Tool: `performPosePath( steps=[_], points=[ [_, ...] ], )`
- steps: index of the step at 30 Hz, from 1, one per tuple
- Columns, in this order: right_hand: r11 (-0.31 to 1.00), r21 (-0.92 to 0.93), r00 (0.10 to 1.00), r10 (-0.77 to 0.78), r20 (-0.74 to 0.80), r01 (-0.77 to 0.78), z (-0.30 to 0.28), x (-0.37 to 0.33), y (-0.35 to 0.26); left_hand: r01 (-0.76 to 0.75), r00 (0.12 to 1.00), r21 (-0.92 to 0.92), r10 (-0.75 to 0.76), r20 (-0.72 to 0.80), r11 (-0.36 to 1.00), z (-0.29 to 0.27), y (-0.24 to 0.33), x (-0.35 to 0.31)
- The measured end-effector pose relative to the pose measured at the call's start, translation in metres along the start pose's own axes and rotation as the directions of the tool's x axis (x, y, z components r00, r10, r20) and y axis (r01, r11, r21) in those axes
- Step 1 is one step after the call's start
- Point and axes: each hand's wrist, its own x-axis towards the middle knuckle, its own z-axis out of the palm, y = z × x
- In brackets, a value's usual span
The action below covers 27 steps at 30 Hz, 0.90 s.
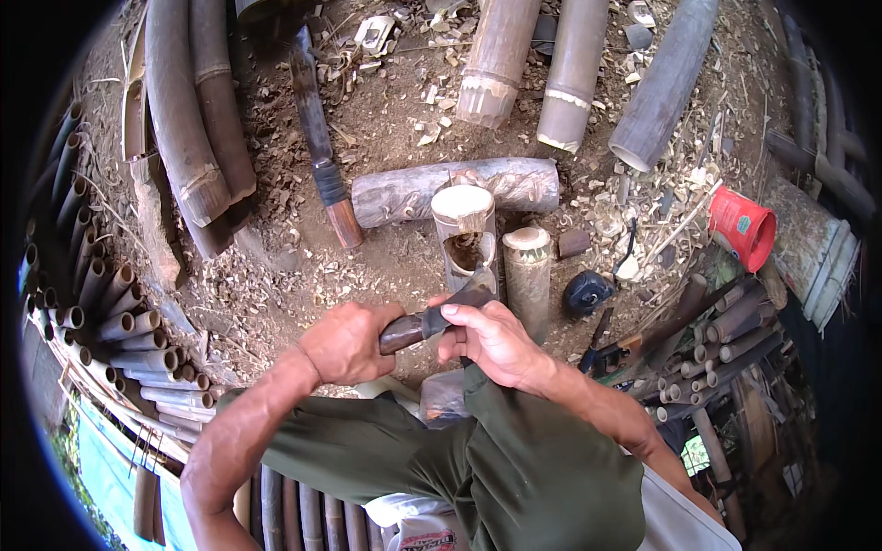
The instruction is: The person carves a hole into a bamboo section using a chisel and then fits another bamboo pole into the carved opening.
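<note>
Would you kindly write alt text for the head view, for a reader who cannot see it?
Seen from above, a person's left hand grips a knife by its handle while the right hand steadies the blade against a notched bamboo piece. Bamboo poles, a log and shavings cover the dirt ground.

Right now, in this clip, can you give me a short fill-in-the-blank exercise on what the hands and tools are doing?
1. The left hand grips the knife by its ____.
2. The cup lying at the right is ____ in colour.
3. The carved bamboo piece leans against a ____.
Missing words: handle; red; log
</note>
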Motion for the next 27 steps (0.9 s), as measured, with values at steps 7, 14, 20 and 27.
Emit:
performPosePath(
  steps=[7, 14, 20, 27],
  points=[
    [0.516, -0.851, 0.885, -0.436, -0.163, 0.098, -0.013, -0.024, 0.001, -0.026, 0.929, -0.598, -0.202, -0.311, 0.801, 0.143, 0.050, 0.036],
    [-0.162, -0.925, 0.696, -0.617, 0.367, 0.344, -0.028, -0.083, -0.056, -0.450, 0.888, -0.577, 0.272, -0.372, 0.681, 0.111, 0.103, 0.077],
    [-0.706, -0.699, 0.964, -0.088, 0.252, 0.118, 0.009, -0.082, -0.138, -0.196, 0.979, -0.854, -0.052, -0.196, -0.483, 0.114, 0.117, 0.115],
    [-0.685, -0.675, 0.962, 0.212, 0.175, 0.273, 0.019, -0.038, -0.171, -0.143, 0.989, -0.688, -0.076, -0.127, -0.712, 0.113, 0.118, 0.124]
  ],
)
